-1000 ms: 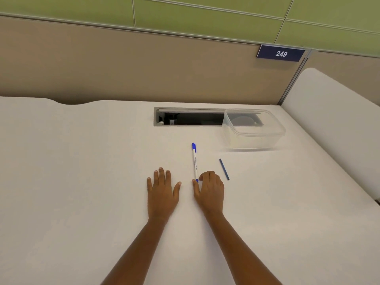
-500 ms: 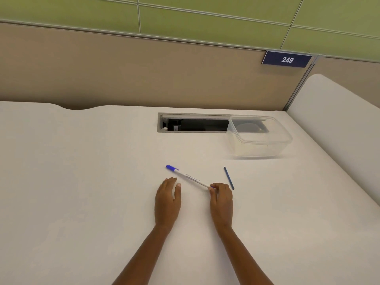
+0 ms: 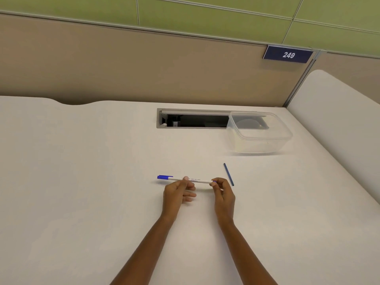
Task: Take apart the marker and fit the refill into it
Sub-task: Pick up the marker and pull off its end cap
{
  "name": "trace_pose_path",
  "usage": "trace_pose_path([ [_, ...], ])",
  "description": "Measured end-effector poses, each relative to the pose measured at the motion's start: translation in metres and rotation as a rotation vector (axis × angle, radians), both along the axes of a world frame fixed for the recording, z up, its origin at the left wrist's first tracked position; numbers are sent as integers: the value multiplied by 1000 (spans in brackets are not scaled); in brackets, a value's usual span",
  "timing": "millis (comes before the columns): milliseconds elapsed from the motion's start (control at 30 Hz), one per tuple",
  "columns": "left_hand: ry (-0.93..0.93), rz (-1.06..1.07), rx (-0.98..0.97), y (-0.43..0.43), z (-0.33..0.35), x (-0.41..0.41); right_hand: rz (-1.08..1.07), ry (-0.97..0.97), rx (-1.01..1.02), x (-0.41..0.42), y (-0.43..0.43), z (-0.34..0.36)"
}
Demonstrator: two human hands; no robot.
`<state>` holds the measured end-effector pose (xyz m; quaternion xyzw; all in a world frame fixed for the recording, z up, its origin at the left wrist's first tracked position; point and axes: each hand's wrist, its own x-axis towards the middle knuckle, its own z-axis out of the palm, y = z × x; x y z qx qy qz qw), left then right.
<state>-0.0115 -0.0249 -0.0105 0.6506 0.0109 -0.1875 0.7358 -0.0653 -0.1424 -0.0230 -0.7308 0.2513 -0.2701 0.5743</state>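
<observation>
A slim white marker (image 3: pixel 198 180) with a blue cap at its left end is held level above the white table. My left hand (image 3: pixel 177 193) pinches its barrel near the middle. My right hand (image 3: pixel 223 193) pinches its right end, where a small blue end piece shows between the fingertips. A thin dark blue refill (image 3: pixel 228 174) lies on the table just right of my right hand, apart from it.
A clear plastic container (image 3: pixel 259 133) stands at the back right, partly over a rectangular cable slot (image 3: pixel 192 118) in the table (image 3: pixel 82 182). A beige partition with a sign reading 249 rises behind. A white panel borders the right side.
My right hand lifted the marker off the table and swung it from pointing away to lying crosswise. My left hand rose from the table and took hold of the barrel.
</observation>
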Motion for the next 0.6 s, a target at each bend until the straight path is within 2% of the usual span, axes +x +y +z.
trace_pose_path([
  [167,98,-100,-46,2,5,4,63,-4,11,-2,0,3],
  [400,83,24,-260,8,3,0,142,29,-66,-4,5,3],
  [600,27,91,-241,5,5,-4,137,25,-368,-7,7,-2],
])
